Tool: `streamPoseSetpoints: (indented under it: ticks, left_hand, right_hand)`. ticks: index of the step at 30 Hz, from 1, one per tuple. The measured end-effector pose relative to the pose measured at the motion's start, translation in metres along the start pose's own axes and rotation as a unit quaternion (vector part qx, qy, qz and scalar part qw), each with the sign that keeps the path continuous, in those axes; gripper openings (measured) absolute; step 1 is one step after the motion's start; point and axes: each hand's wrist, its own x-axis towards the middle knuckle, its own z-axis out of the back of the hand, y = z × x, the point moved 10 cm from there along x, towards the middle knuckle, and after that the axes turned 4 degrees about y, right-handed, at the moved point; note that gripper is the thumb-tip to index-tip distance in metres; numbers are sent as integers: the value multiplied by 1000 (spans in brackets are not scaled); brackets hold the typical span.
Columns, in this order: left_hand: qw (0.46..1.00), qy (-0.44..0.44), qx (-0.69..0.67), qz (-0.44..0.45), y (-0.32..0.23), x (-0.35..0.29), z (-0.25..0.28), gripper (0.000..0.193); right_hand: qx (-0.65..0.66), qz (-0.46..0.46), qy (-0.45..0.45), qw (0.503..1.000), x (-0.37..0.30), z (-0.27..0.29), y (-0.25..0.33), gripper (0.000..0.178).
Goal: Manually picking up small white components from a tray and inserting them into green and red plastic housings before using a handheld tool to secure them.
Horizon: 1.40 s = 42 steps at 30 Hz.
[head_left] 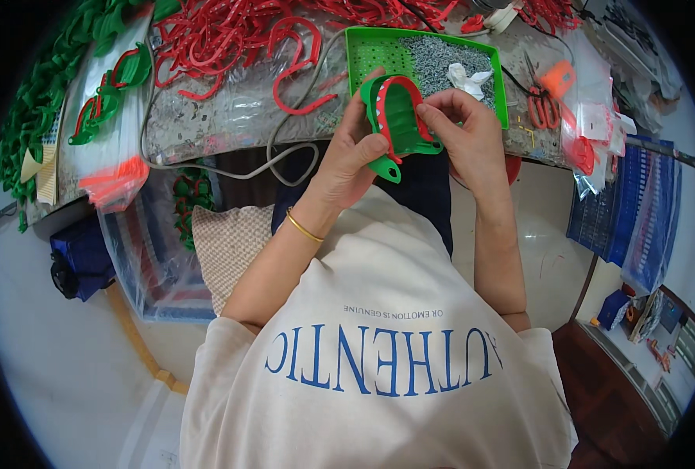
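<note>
Between my hands is a green plastic toy jaw (399, 116), curved like an arch. A red strip (381, 109) with white teeth runs along its rim. My left hand (349, 160) is closed round the left side of the jaw, thumb on its lower edge near a green tab with a hole. My right hand (472, 137) pinches the right side of the rim, thumb and forefinger at the red strip. What lies under my right fingertips is hidden. Both hands are just in front of a green tray (502, 105) holding small grey metal pieces (445, 59).
Loose red toothed strips (222, 39) are heaped at the back. Orange-handled scissors (541, 109) lie right of the tray. Green parts (31, 117) pile up at far left, near two assembled jaws (101, 109). A grey cable (265, 164) loops over the table's front edge. A clear-lined bin (132, 266) stands below.
</note>
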Motion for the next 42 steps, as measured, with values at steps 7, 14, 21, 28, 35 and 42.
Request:
streamPoseSetpoints:
  ticks: [7,14,21,28,35,42]
  left_hand:
    - [999,-18,21,18,5,-2,4,97]
    - [999,-13,33,7,5,-2,0,92]
    - [996,27,-64,51,13,-7,0,87]
    - [995,41,-72,50,20,-9,8,95]
    - [996,43,-71,23,13,-11,5,106]
    - [998,26,-53,22,13,-11,14,103]
  right_hand:
    - [-92,2,-46,995,-6,5,9,13]
    - [-94,1,-50,994,-8,5,3,11]
    - [13,20,18,1000,-3,-3,-11,15]
    - [29,49,62,996,-4,-9,-3,14]
    - [-72,51,46,995,-9,-12,10,12]
    - [-28,58,64,996,-29,-38,46,15]
